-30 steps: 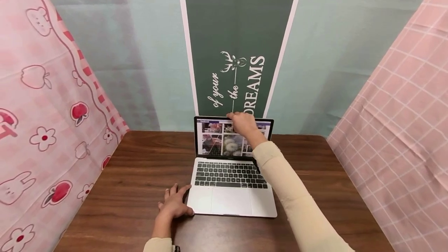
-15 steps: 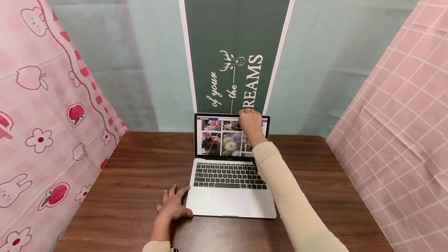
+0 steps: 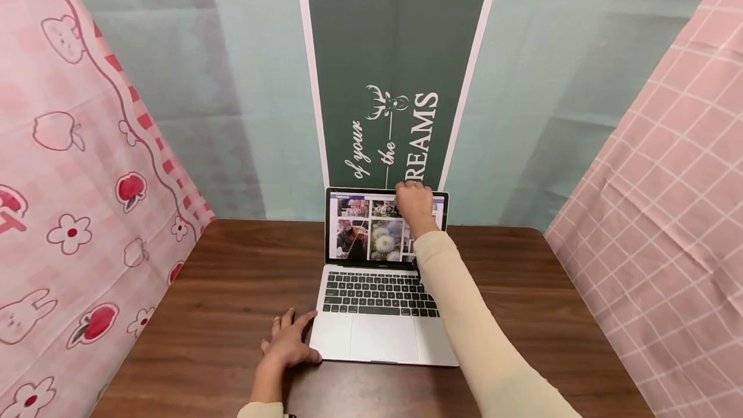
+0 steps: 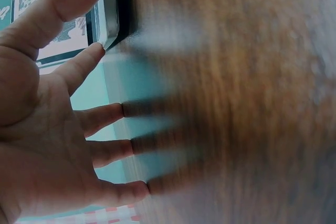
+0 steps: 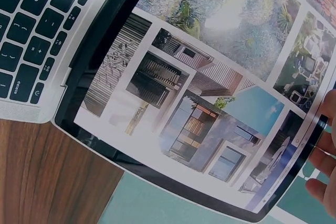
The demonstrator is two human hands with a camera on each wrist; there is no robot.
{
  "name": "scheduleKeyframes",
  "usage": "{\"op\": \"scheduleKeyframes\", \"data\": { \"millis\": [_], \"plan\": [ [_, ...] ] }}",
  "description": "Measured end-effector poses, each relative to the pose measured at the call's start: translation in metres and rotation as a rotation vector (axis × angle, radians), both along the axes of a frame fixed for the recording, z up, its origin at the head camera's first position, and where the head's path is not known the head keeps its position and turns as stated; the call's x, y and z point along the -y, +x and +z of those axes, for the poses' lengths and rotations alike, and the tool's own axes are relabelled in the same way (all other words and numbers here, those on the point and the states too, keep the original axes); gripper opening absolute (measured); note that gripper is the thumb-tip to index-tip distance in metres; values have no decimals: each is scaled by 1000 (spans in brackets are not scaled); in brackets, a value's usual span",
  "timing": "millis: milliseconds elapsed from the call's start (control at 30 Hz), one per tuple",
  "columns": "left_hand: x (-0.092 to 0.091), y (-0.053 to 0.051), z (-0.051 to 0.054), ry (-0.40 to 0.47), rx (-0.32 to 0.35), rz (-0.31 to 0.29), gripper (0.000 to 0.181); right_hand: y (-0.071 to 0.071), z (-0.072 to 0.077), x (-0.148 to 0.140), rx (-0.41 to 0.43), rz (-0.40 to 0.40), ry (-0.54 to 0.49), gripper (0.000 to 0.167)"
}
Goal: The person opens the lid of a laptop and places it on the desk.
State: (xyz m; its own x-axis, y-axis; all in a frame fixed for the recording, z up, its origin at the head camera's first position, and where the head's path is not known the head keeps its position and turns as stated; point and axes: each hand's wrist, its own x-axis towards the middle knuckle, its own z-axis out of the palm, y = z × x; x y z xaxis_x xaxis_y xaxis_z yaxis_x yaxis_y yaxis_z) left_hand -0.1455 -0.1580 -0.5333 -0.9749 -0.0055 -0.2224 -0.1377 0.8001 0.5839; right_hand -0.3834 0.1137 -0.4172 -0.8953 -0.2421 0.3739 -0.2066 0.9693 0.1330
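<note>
An open silver laptop (image 3: pixel 383 338) stands on the wooden table, its lit screen (image 3: pixel 351 237) showing a page of pictures. My right hand (image 3: pixel 415 204) grips the top edge of the lid toward its right side, fingers curled over the edge. In the right wrist view, part of that hand (image 5: pixel 324 153) shows at the lid's edge. My left hand (image 3: pixel 287 342) rests at the laptop's front left, fingers spread. Its thumb and index fingertip touch the laptop's left side, while the other fingertips (image 4: pixel 137 188) rest on the tabletop in the left wrist view.
The brown wooden table (image 3: pixel 232 289) extends on both sides of the laptop. A green-and-teal cloth (image 3: pixel 400 50) with white lettering hangs close behind the lid. Pink patterned cloths hang at the left (image 3: pixel 104 211) and right (image 3: pixel 656 211).
My right hand has slid rightward along the lid's top edge and now wraps over it. The screen appears tilted slightly farther back. My left hand has stayed at the laptop's side.
</note>
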Motion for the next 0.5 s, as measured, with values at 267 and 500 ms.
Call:
{"op": "scheduleKeyframes", "data": {
  "millis": [267,500],
  "plan": [
    [1,-2,1,13,-20,2,91,-7,7,5,96,-30,58,33],
    [0,-1,0,0,3,1,91,-10,-1,2,131,-42,27,24]
  ]
}}
